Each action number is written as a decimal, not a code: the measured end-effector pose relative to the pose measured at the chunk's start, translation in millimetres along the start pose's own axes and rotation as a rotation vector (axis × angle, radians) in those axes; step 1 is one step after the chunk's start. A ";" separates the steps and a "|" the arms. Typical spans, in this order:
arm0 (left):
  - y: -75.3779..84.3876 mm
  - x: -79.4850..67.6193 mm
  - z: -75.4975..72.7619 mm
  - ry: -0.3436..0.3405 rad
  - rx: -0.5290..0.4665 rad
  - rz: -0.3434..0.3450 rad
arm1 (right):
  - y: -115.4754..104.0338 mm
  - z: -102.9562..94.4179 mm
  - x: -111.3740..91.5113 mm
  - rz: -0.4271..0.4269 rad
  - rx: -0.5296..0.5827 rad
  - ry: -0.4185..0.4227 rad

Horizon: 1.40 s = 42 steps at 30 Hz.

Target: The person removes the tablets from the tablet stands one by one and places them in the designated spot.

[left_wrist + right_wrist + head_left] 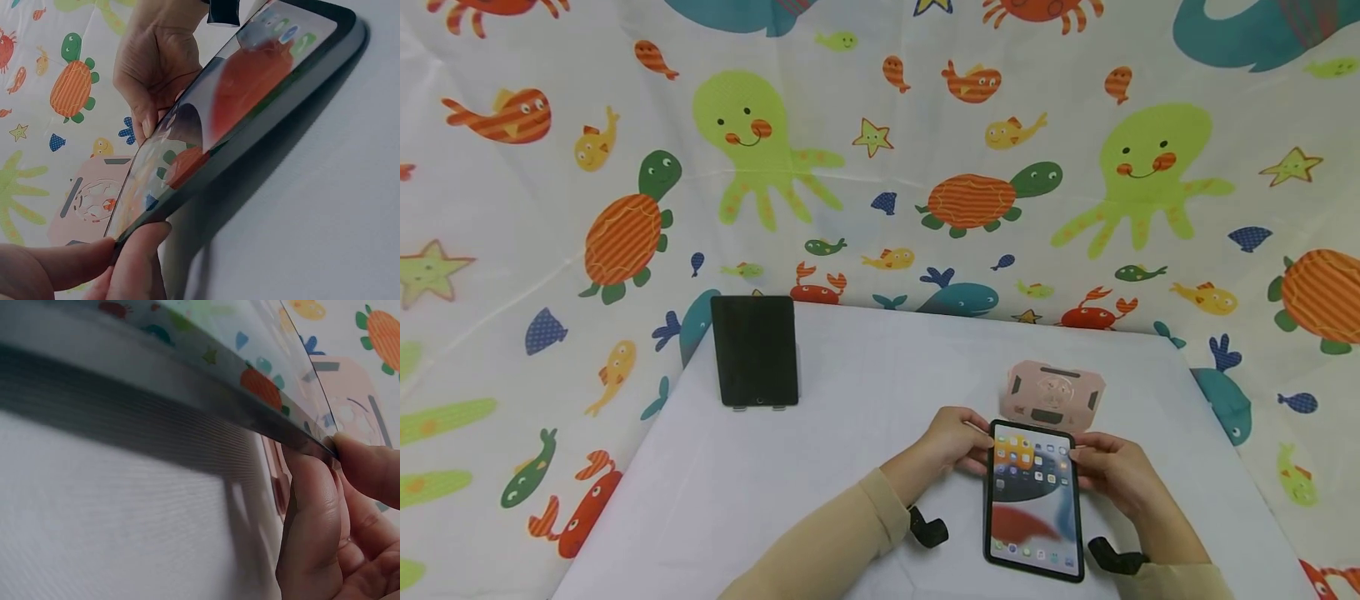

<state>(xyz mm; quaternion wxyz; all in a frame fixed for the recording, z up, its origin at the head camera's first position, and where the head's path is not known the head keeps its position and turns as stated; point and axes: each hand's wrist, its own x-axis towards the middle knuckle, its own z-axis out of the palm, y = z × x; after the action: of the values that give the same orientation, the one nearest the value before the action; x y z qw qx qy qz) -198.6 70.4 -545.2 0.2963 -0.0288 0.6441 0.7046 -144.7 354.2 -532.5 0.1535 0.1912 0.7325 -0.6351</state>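
Observation:
A tablet [1033, 508] with a lit home screen of app icons is held by both hands at its upper corners. My left hand [953, 437] pinches the upper left edge between thumb and fingers; the left wrist view shows this grip at the tablet's dark rim [250, 144]. On the upper right edge, my right hand [1112, 471] pinches with the thumb on top and fingers beneath, as the right wrist view shows at the thumb [369, 465]. The tablet's upper end is tilted up off the white surface, its shadow below. Just behind it is a pink case [1054, 396].
A second tablet [756, 350], its screen dark, leans upright on a stand at the back left of the white table [880, 367]. Behind the table hangs a curtain [865, 183] printed with sea animals. Black straps [928, 529] hang at both wrists.

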 end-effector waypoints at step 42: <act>11.3 2.1 -28.3 -0.018 0.089 -0.113 | 5.0 6.7 6.2 0.047 0.019 -0.035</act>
<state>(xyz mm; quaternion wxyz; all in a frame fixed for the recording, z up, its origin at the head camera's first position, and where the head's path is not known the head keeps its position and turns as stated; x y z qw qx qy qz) -215.1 45.1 -540.8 0.3425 -0.0457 0.6696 0.6575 -147.9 348.7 -540.8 0.1794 0.1990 0.7190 -0.6412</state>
